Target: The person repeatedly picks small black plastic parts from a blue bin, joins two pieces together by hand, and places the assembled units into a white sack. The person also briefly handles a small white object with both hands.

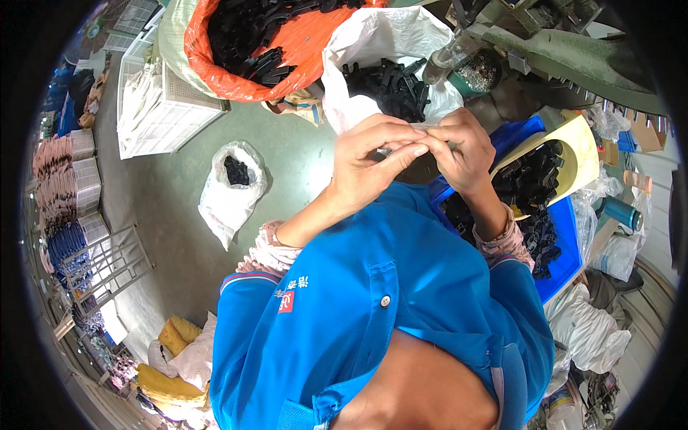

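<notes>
In front of my chest, my left hand [367, 156] and my right hand [462, 149] meet, fingertips pinched together. Both are closed; whatever small thing they hold is hidden by the fingers, and only a pale sliver shows at the tips. Just beyond them stands an open white sack [351, 43] with black plastic parts [390, 89] inside. Beside my right forearm is a blue bin [568, 236] of black parts [541, 240]. A pale yellow tub [584, 154] rests tilted on this bin, also holding black pieces.
An orange-lined sack [308, 68] of black parts stands far left of the hands, by a white crate [172, 115]. A small white bag [233, 197] sits on the floor. Green machinery [566, 57] reaches in at the far right, near a turquoise bottle [622, 213].
</notes>
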### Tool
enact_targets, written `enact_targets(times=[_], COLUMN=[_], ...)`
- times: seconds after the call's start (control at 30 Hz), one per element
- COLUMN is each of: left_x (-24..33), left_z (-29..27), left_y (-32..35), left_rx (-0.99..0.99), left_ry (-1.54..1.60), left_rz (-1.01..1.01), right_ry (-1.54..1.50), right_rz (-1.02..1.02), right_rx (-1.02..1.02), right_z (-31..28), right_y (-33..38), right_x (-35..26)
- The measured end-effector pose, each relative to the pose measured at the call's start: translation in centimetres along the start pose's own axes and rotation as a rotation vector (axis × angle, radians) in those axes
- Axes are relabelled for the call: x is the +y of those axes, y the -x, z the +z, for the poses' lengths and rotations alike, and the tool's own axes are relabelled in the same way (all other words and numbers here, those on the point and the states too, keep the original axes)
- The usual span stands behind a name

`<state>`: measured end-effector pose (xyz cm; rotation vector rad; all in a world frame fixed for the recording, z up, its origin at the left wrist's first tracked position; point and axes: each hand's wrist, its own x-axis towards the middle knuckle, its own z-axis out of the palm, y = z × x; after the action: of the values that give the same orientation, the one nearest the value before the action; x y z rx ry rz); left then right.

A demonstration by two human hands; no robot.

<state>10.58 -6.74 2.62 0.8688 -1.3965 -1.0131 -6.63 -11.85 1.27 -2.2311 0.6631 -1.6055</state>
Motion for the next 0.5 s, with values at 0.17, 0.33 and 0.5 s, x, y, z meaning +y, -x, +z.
enact_targets(times=[0.17,0.33,0.5], left_x=[0.04,0.08,-0.05], left_z=[-0.2,0.08,0.19], left_y=[-0.24,-0.29,-0.17], left_rx=[-0.006,0.018,0.021], left_ry=[-0.154,-0.195,-0.14], left_rz=[0.114,0.09,0.014], right_ry=[0.018,0.027,0.036], right_rz=[-0.014,-0.003,-0.001], right_rx=[-0.001,0.0,0.0], right_z=[0.06,0.05,0.11], right_y=[0.03,0.11,0.27], right_x=[0.19,0.17,0.22])
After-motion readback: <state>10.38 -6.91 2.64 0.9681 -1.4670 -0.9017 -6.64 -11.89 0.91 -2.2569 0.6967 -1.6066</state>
